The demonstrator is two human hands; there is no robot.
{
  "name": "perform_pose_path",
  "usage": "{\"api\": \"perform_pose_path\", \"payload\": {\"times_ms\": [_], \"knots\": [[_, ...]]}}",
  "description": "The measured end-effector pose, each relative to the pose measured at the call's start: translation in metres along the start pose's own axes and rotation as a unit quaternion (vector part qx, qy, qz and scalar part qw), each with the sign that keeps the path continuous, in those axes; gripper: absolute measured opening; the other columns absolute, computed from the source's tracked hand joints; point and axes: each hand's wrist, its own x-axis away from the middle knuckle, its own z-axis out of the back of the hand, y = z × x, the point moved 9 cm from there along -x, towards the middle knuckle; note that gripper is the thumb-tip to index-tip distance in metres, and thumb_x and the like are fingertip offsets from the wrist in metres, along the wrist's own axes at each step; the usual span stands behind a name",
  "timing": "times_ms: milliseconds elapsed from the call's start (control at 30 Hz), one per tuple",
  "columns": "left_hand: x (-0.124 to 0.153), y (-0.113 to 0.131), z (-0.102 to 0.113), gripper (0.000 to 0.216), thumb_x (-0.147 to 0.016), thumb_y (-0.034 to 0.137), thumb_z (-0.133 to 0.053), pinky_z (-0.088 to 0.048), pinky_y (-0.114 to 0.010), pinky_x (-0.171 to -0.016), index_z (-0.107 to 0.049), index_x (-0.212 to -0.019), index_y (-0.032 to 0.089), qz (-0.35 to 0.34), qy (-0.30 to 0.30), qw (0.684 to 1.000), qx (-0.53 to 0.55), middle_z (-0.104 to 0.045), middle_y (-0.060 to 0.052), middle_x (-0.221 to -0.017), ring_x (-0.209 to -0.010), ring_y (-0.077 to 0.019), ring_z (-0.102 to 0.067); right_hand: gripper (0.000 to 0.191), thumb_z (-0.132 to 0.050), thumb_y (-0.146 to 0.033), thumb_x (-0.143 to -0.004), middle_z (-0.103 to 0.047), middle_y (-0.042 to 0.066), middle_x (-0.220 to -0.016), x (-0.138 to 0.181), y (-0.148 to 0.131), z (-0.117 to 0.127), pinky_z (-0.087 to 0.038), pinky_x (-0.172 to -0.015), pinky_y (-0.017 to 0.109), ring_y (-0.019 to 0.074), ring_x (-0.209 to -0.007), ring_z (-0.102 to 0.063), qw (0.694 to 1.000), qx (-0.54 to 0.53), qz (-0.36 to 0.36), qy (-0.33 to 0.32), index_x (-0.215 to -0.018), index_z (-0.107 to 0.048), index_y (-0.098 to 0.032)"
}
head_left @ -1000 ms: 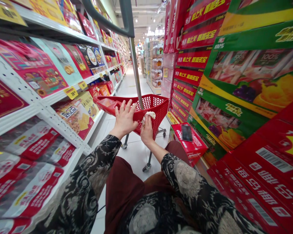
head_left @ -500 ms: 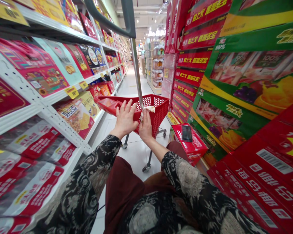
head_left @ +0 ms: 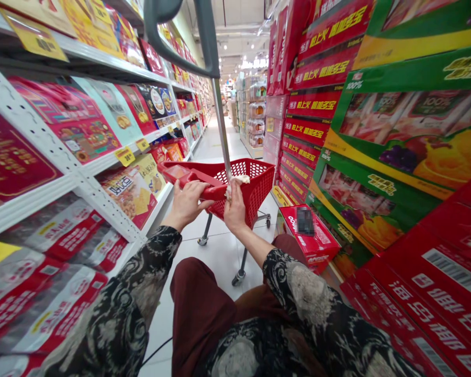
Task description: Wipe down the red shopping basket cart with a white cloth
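A red plastic shopping cart (head_left: 255, 201) on a metal frame stands in front of me, with its grey handle (head_left: 180, 57) raised on a metal pole (head_left: 222, 125). My left hand (head_left: 188, 205) lies over the cart's near left rim, fingers on top and thumb against the outer side. In my right hand (head_left: 235, 209) a crumpled whitish cloth (head_left: 240, 180) is pinched and pressed where the pole meets the basket's near rim. The palm side of my right hand is hidden.
Shelves of packaged snacks (head_left: 129, 193) line the left side. Stacked red drink cartons (head_left: 308, 125) and green juice boxes (head_left: 377, 173) rise on the right. A red carton (head_left: 322, 246) with a dark, pixelated item (head_left: 305, 221) on it sits by my knee. Cart wheels (head_left: 238, 276) rest on the tiled floor.
My left hand has moved left and down along the cart rim, its spread fingers now closed over it. My right hand stays with the cloth by the pole. The view has shifted slightly.
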Motion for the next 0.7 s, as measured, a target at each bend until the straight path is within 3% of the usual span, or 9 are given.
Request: {"api": "perform_pose_path", "payload": {"times_ms": [167, 367, 567, 700], "knots": [[0.001, 0.005, 0.002, 0.04, -0.085, 0.041, -0.049, -0.008, -0.06, -0.112, -0.052, -0.122, 0.026, 0.004, 0.005, 1.0, -0.006, -0.059, -0.009, -0.126, -0.122, -0.0269, -0.048, 0.061, -0.038, -0.005, -0.081, -0.029, 0.015, -0.151, 0.004, 0.017, -0.005, -0.023, -0.117, 0.035, 0.0183, -0.143, -0.02, 0.999, 0.007, -0.025, -0.027, -0.142, -0.032, -0.006], [-0.002, 0.016, 0.004, 0.036, -0.087, 0.041, -0.047, -0.008, -0.059, -0.112, -0.055, -0.118, 0.024, -0.003, 0.013, 1.0, -0.004, -0.062, -0.011, -0.12, -0.118, -0.0282, -0.051, 0.066, -0.035, 0.0, -0.079, -0.028, 0.012, -0.152, -0.004, 0.034, 0.0, -0.022, -0.117, 0.038, 0.0161, -0.143, -0.018, 0.998, 0.005, -0.056, -0.003, -0.144, -0.029, -0.01], [-0.016, 0.042, -0.002, 0.04, -0.084, 0.043, -0.051, -0.013, -0.059, -0.11, -0.056, -0.118, 0.023, 0.013, 0.017, 1.0, -0.007, -0.063, -0.011, -0.115, -0.115, -0.0305, -0.051, 0.067, -0.035, 0.001, -0.076, -0.025, 0.018, -0.152, -0.013, 0.065, 0.011, -0.023, -0.116, 0.037, 0.019, -0.143, -0.019, 0.991, 0.018, -0.131, 0.009, -0.142, -0.028, -0.002], [-0.028, 0.058, -0.008, 0.042, -0.084, 0.043, -0.051, -0.018, -0.058, -0.108, -0.056, -0.118, 0.02, 0.019, 0.037, 0.999, -0.019, -0.064, -0.012, -0.112, -0.11, -0.0306, -0.052, 0.065, -0.039, 0.0, -0.075, -0.034, 0.021, -0.147, 0.002, 0.094, 0.013, -0.025, -0.115, 0.04, 0.0222, -0.14, -0.027, 0.98, 0.027, -0.198, -0.001, -0.14, -0.031, -0.001]]}}
